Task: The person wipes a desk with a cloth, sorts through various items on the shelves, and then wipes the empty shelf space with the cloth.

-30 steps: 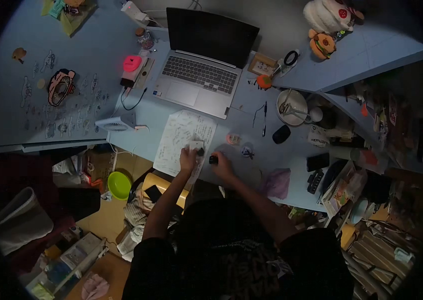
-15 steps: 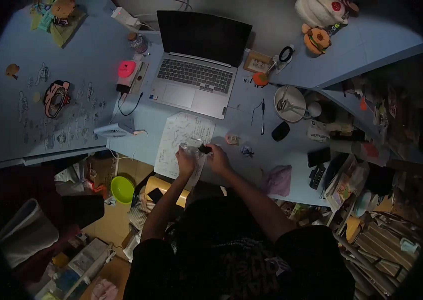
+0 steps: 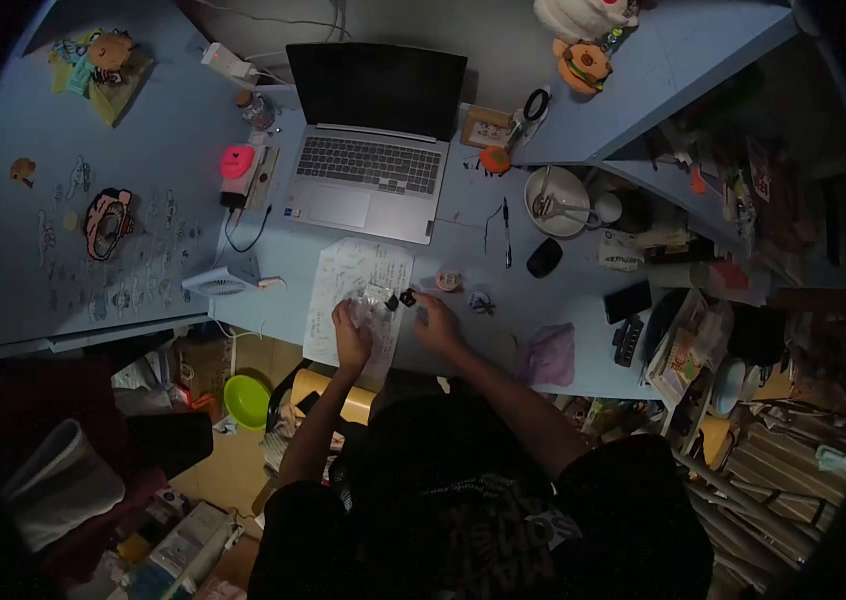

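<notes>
Over the written sheet of paper (image 3: 330,285) on the desk, my left hand (image 3: 352,335) is closed on a small clear plastic bag (image 3: 377,295). A dark piece (image 3: 391,303) shows at the bag's right edge. My right hand (image 3: 435,325) pinches a small black piece (image 3: 408,298) between thumb and fingertip, just right of the bag. What kind of piece it is I cannot tell. Beyond the right hand stand a small round pink container (image 3: 448,281) and a small dark bundle (image 3: 481,302).
An open laptop (image 3: 368,185) stands behind the paper. To its right lie a pen (image 3: 507,235), a black mouse (image 3: 544,258) and a white bowl (image 3: 557,205) with utensils. A purple cloth (image 3: 548,355) lies near the front edge. A small fan (image 3: 223,280) is at left.
The black piece in my right hand now shows apart from the dark piece at the bag. The whole view has shifted slightly as the head moved.
</notes>
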Demonstrator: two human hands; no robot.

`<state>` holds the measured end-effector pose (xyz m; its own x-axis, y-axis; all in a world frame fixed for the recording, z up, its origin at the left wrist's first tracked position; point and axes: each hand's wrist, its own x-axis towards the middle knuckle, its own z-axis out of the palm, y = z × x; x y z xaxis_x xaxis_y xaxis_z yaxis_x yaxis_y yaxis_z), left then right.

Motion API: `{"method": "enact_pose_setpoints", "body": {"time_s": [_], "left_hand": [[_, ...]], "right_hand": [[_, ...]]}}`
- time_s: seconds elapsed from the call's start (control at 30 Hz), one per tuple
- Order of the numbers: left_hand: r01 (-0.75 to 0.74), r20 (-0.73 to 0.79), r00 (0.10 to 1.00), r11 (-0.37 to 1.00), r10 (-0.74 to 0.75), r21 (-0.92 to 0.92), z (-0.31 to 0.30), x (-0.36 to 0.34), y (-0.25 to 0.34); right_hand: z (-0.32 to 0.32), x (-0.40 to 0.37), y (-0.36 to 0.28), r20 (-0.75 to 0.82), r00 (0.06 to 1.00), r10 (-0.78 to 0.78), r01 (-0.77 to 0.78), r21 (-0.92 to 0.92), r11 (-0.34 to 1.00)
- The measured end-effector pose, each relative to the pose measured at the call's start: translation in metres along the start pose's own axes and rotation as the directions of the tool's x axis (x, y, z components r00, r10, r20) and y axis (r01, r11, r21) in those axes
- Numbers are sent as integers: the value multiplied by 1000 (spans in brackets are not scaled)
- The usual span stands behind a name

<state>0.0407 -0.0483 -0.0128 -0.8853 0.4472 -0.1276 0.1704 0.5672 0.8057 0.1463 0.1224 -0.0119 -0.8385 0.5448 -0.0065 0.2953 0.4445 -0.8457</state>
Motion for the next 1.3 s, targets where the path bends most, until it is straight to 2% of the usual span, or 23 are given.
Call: {"method": "enact_pose_setpoints", "body": {"time_s": [0.07, 0.13, 0.17, 0.23, 0.3, 0.33, 0.37, 0.4, 0.47, 0.53, 0.6, 0.67, 0.7, 0.73, 0.77, 0.8, 0.83, 0.9, 0.97, 1.0, 1.1, 1.17, 1.3], "left_hand": [[16, -29, 999, 999, -17, -34, -8, 1, 5], [-40, -31, 999, 992, 37, -120, -11, 0, -13], [-99, -18, 995, 981, 98, -166, -9, 0, -32], [-29, 47, 998, 979, 39, -201, -3, 0, -54], [-96, 26, 995, 993, 98, -71, -9, -2, -32], [-167, 0, 986, 985, 167, 40, -11, -4, -29], [-226, -25, 972, 962, 233, 156, -12, -3, -23], [-248, -20, 967, 957, 254, 149, -14, -1, -12], [-149, 2, 989, 988, 149, 49, -17, -4, 12], [-217, 12, 976, 973, 217, 71, -15, -1, 38], [-381, 53, 923, 924, 381, 0, -9, 2, 67], [-441, 82, 892, 896, 445, -59, -2, 5, 102], [-488, 109, 859, 864, 500, -121, 1, 6, 120], [-437, 147, 872, 877, 468, -200, 4, 4, 138], [-523, 140, 824, 832, 549, -184, 6, 3, 155], [-604, 132, 770, 780, 624, -167, 7, 1, 168], [-564, 151, 786, 795, 600, -225, 10, -2, 176], [-593, 156, 768, 781, 622, -195, 12, -9, 186], [-638, 168, 727, 746, 666, -194, 12, -17, 196], [-636, 162, 731, 748, 663, -191, 11, -21, 201], [-633, 165, 735, 753, 658, -180, 7, -29, 208], [-601, 172, 757, 776, 630, -192, 5, -31, 211], [-636, 144, 736, 749, 661, -186, 4, -27, 217]], "right_hand": [[-33, -5, -24, 256, 930, 264, -275, 7, 961], [-26, -34, 2, 76, 995, 62, -76, 188, 979], [-42, -45, -4, 77, 995, 67, -83, 238, 968], [-74, -59, -5, 17, 997, 74, -76, 261, 962], [-96, -65, 5, 218, 944, 248, -324, 474, 819], [-120, -60, -1, 182, 951, 249, -306, 473, 826], [-161, -52, -28, 61, 976, 210, -213, 487, 847], [-202, -44, -54, -55, 984, 168, -120, 490, 863], [-276, -20, -88, -255, 966, 52, -1, 194, 981], [-333, 7, -108, -488, 864, -119, 123, -24, 992], [-372, 42, -136, -608, 715, -345, 179, -318, 931], [-388, 82, -140, -581, 673, -457, 159, -490, 857], [-389, 97, -139, -588, 666, -459, 161, -488, 858], [-387, 112, -136, -563, 687, -460, 81, -570, 818], [-384, 122, -133, -538, 708, -458, 4, -645, 764], [-382, 126, -131, -540, 701, -465, 11, -644, 765], [-380, 131, -129, -522, 709, -474, -21, -688, 726], [-377, 137, -123, -497, 717, -488, -43, -731, 681], [-376, 139, -115, -497, 784, -373, -128, -717, 686], [-376, 140, -112, -491, 785, -377, -120, -718, 685], [-375, 141, -106, -494, 739, -458, -44, -714, 698], [-375, 141, -105, -575, 615, -540, 64, -646, 761], [-385, 126, -115, -590, 586, -555, 86, -636, 767]]}}
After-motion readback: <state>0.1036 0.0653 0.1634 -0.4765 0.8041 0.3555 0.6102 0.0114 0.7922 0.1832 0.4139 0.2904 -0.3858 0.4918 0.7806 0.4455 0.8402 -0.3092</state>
